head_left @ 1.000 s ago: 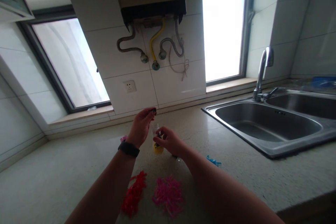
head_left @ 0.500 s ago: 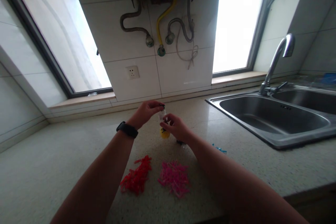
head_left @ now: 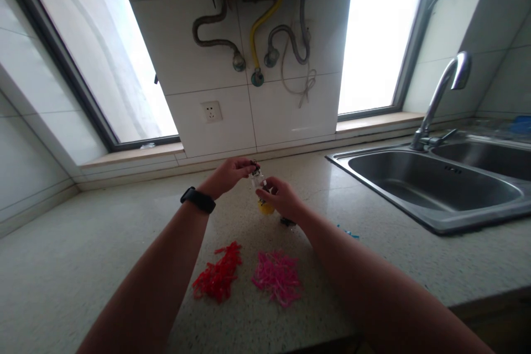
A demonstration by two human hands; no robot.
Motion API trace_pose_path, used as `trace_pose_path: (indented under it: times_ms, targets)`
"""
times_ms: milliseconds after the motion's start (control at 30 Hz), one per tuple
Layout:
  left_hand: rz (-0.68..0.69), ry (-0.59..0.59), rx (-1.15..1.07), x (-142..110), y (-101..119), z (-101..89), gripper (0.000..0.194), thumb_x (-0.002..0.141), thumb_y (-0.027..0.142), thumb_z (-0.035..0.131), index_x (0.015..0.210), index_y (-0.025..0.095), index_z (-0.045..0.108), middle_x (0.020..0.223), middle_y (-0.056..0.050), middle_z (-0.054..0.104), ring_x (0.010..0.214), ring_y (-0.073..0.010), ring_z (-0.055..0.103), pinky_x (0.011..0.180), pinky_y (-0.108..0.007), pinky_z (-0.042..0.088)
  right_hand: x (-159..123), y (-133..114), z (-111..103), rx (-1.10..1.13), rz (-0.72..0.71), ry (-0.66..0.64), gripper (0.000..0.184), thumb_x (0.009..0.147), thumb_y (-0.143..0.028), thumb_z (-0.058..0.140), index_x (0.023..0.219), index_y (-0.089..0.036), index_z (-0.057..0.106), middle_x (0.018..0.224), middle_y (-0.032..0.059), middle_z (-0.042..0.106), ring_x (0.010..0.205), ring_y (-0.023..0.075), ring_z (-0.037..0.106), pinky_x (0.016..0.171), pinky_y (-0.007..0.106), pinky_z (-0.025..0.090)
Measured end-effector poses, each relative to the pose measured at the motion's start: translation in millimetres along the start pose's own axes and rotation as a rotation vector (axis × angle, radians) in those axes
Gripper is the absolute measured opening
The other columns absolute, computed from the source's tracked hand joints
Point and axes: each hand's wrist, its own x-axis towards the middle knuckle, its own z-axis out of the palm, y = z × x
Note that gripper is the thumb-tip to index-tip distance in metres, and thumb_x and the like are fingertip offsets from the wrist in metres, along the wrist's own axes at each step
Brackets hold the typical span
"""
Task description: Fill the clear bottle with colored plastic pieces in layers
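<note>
A small clear bottle (head_left: 265, 206) with yellow contents at its bottom stands upright on the stone counter (head_left: 83, 265), with my right hand (head_left: 279, 197) wrapped round it. At the bottle's top my left hand (head_left: 230, 173) pinches a small dark cap (head_left: 254, 166) between its fingertips. A black band (head_left: 198, 199) sits on my left wrist. A red pile of small strips (head_left: 218, 273) and a pink pile of small strips (head_left: 277, 277) lie on the counter nearer to me, between my forearms.
A steel double sink (head_left: 431, 185) with a curved tap (head_left: 442, 94) takes up the right side. A few blue strips (head_left: 348, 231) and a small dark object (head_left: 287, 222) lie beside my right forearm. Two windows, a wall socket (head_left: 211, 111) and hoses under a heater are behind.
My left hand has come down from above the bottle to its top with the dark cap. The view has tilted downward and both hands sit slightly higher in the picture.
</note>
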Motion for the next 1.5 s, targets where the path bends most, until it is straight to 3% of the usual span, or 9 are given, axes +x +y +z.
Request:
trace_pose_path:
  times_ms: [267,967,1200,1500]
  targets:
    - [-0.004,0.028,-0.011,-1.6,5.8,4.2,0.036,0.086,0.043,0.062,0.105,0.014,0.072,0.096,-0.007,0.068,0.086,-0.0167,0.061,0.077,-0.031,0.051,1.3,1.1,0.0,0.027,-0.008,0.031,0.036,0.079,-0.053,0.065,0.090,-0.019,0.063,0.073,-0.0005,0.062,0.057,0.0101,0.045,0.052,0.022,0.033]
    - [-0.075,0.010,-0.034,1.5,-3.5,3.5,0.044,0.090,0.044,0.056,0.120,0.014,0.067,0.107,-0.012,0.071,0.090,-0.0188,0.063,0.071,-0.029,0.050,1.0,-4.7,-3.2,0.041,-0.020,0.030,0.033,0.080,-0.050,0.065,0.089,-0.019,0.062,0.074,-0.0006,0.063,0.055,0.0096,0.044,0.052,0.023,0.034]
    - [-0.036,-0.061,-0.019,-1.1,1.0,3.8,0.050,0.084,0.048,0.067,0.122,0.016,0.065,0.113,-0.012,0.069,0.089,-0.0172,0.063,0.071,-0.028,0.048,1.7,-3.9,-3.3,0.022,-0.025,0.045,0.033,0.080,-0.050,0.066,0.091,-0.019,0.063,0.078,0.0002,0.065,0.056,0.0098,0.046,0.053,0.023,0.036]
    - [-0.022,-0.069,-0.001,-4.0,7.6,4.0,0.054,0.081,0.045,0.072,0.125,0.015,0.062,0.109,-0.012,0.071,0.092,-0.0192,0.065,0.077,-0.031,0.049,1.9,-3.9,-5.1,0.030,-0.016,0.039,0.033,0.079,-0.048,0.067,0.096,-0.020,0.063,0.082,0.0007,0.066,0.057,0.0103,0.048,0.055,0.023,0.038]
